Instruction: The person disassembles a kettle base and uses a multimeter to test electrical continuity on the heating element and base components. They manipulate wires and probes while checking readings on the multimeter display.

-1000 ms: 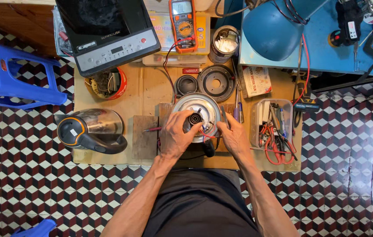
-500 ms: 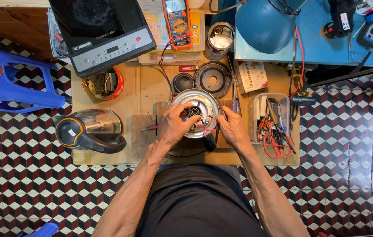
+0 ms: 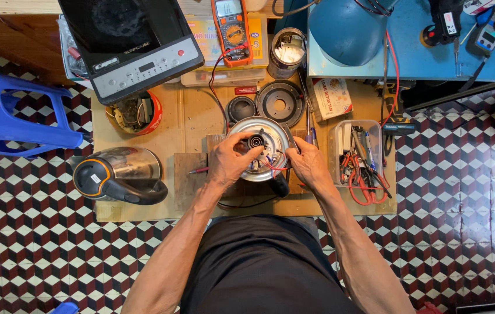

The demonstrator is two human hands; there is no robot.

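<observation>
An upturned metal kettle base (image 3: pixel 266 131) with a black round connector and red wires stands on a low wooden work board (image 3: pixel 195 116). My left hand (image 3: pixel 231 161) rests on its left side, fingers at the black connector. My right hand (image 3: pixel 307 164) grips the right rim, fingertips by the red wires. A black handle part pokes out below the base between my hands.
A glass kettle (image 3: pixel 120 174) with a black handle lies at the left. Behind stand an induction cooker (image 3: pixel 131 43), an orange multimeter (image 3: pixel 233 26), black round parts (image 3: pixel 281 103), a tin can (image 3: pixel 288 52). A clear tool tray (image 3: pixel 359 160) sits right. A blue stool (image 3: pixel 9 113) stands far left.
Both hands have shifted slightly on the kettle base; the left fingers have moved toward the black connector. The camera view has drifted a little.
</observation>
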